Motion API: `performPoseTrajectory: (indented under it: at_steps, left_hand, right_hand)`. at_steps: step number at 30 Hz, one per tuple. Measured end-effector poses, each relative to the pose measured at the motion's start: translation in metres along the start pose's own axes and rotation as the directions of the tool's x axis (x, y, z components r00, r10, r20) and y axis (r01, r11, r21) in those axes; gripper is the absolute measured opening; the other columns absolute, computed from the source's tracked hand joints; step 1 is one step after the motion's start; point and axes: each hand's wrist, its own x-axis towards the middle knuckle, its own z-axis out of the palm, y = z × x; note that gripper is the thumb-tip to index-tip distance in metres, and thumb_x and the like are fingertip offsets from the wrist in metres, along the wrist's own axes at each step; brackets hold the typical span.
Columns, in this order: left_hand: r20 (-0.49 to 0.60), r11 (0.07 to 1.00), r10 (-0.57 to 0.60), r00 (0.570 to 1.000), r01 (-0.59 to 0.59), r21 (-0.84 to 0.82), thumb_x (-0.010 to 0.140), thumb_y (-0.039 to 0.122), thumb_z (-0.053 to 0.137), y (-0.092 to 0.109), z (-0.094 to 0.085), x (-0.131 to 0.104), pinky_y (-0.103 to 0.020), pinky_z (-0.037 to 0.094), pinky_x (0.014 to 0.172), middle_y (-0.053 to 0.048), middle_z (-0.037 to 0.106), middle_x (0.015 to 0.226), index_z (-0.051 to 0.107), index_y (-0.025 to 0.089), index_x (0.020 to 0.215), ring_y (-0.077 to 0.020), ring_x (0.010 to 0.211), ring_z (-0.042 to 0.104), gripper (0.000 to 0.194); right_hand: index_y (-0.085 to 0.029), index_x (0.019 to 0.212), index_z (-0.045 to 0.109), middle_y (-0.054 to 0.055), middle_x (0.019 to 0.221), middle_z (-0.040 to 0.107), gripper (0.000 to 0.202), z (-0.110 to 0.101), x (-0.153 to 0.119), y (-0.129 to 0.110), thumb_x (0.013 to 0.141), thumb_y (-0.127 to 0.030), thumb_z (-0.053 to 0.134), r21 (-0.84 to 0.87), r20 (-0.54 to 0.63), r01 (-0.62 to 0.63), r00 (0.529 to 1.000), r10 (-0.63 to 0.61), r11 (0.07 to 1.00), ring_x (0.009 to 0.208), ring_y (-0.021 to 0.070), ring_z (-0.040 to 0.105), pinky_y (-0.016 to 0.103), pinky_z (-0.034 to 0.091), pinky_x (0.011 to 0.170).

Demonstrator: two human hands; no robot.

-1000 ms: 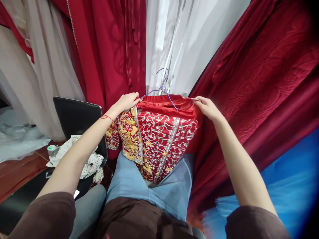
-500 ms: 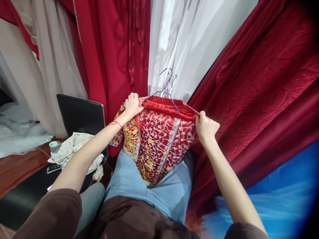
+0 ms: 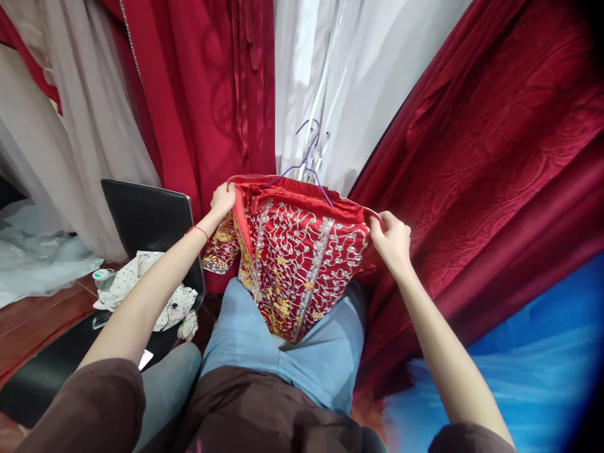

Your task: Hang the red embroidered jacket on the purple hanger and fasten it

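Observation:
A red garment [image 3: 302,258] with silver and gold embroidery is spread between my hands, its lower part between my knees. My left hand [image 3: 223,197] is closed on the upper left edge of its outer layer. On the other side, my right hand [image 3: 391,238] pinches the upper right edge. A purple wire hanger [image 3: 307,157] stands up from the garment's top, its lower arms lying at the red lining and its hook free above. An embroidered sleeve [image 3: 221,245] hangs below my left hand.
At the left is a black chair [image 3: 151,217] with a white dotted cloth [image 3: 127,280] on it. Red curtain-like fabric [image 3: 472,145] hangs at right, white fabric [image 3: 363,75] behind, and blue tulle [image 3: 509,371] lies lower right.
My left hand has moved left, drawing the garment's left edge outward so more red lining shows. My right hand has shifted slightly and still holds its edge.

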Motion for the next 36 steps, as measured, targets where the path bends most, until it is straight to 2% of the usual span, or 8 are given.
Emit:
performPoseTrajectory:
  at_steps: [4,12,16,19,24,28,32,36]
  left_hand:
    - [-0.205,0.990,-0.115,0.972,0.130,0.061,0.102,0.043,0.021,0.010,-0.013,0.015,-0.039,0.051,0.088,-0.019,0.069,0.123,0.060,0.019,0.124,-0.0304,0.113,0.066,0.052]
    - [-0.238,0.937,0.218,0.946,-0.135,0.322,0.103,0.046,0.019,0.073,-0.052,0.024,-0.037,0.043,0.090,-0.020,0.069,0.105,0.056,0.014,0.126,-0.0312,0.107,0.064,0.054]
    - [-0.220,0.913,0.302,0.928,-0.215,0.345,0.104,0.044,0.017,0.090,-0.062,0.010,-0.037,0.040,0.093,-0.017,0.068,0.103,0.052,0.013,0.131,-0.0286,0.107,0.062,0.054]
    - [-0.192,0.904,0.326,0.926,-0.245,0.351,0.104,0.044,0.017,0.086,-0.063,0.001,-0.038,0.040,0.093,-0.018,0.068,0.105,0.051,0.012,0.132,-0.0290,0.106,0.062,0.054]
    - [-0.081,0.872,0.331,0.940,-0.272,0.406,0.103,0.050,0.026,0.058,-0.047,-0.013,-0.038,0.043,0.088,-0.022,0.070,0.106,0.050,0.011,0.134,-0.0331,0.105,0.066,0.055]
    - [0.096,0.817,0.384,0.918,-0.386,0.428,0.100,0.052,0.038,0.043,-0.013,-0.036,-0.037,0.046,0.083,-0.024,0.071,0.105,0.046,0.010,0.140,-0.0350,0.102,0.069,0.058]
    - [0.109,0.853,0.326,0.939,-0.342,0.395,0.100,0.043,0.038,0.044,0.022,-0.050,-0.036,0.048,0.080,-0.022,0.073,0.103,0.047,0.011,0.138,-0.0327,0.099,0.071,0.050]
    - [0.015,0.890,0.337,0.941,-0.324,0.321,0.098,0.035,0.040,0.048,0.039,-0.044,-0.041,0.050,0.086,-0.022,0.072,0.108,0.050,0.009,0.134,-0.0336,0.103,0.070,0.046]
  right_hand:
    - [-0.021,0.101,0.067,0.007,0.078,0.068,0.032,-0.006,0.006,-0.002,0.095,-0.043,0.044,-0.089,-0.134,0.006,0.991,-0.018,0.996,0.068,0.0213,0.058,0.029,0.035,0.064]
    - [-0.018,0.101,0.067,0.015,0.092,0.070,0.030,-0.066,0.045,-0.025,0.094,-0.039,0.046,-0.118,-0.413,-0.095,0.910,0.038,0.988,0.083,0.0279,0.063,0.040,0.045,0.079]
    - [-0.019,0.100,0.066,0.015,0.096,0.071,0.025,-0.083,0.024,-0.045,0.091,-0.034,0.048,-0.168,-0.463,-0.130,0.885,0.038,0.977,0.083,0.0282,0.063,0.042,0.047,0.080]
    - [-0.019,0.104,0.065,0.014,0.085,0.068,0.031,-0.082,-0.008,-0.066,0.095,-0.039,0.042,-0.220,-0.398,-0.080,0.917,-0.015,0.972,0.077,0.0285,0.063,0.042,0.048,0.074]
    - [-0.017,0.114,0.063,0.016,0.072,0.064,0.041,-0.043,-0.068,-0.095,0.099,-0.038,0.032,-0.277,-0.074,0.049,0.995,-0.072,0.960,0.066,0.0273,0.063,0.038,0.047,0.064]
    - [-0.018,0.136,0.056,0.018,0.082,0.067,0.051,0.020,-0.098,-0.103,0.096,-0.021,0.023,-0.309,0.170,0.150,0.980,-0.101,0.939,0.067,0.0277,0.066,0.037,0.048,0.060]
    - [-0.015,0.145,0.048,0.022,0.100,0.067,0.057,0.072,-0.093,-0.093,0.093,-0.012,0.024,-0.301,0.197,0.154,0.976,-0.097,0.941,0.078,0.0282,0.070,0.037,0.051,0.065]
    - [-0.009,0.139,0.048,0.020,0.101,0.068,0.051,0.088,-0.067,-0.064,0.095,-0.013,0.024,-0.296,0.162,0.068,0.987,-0.021,0.953,0.081,0.0261,0.070,0.032,0.049,0.065]
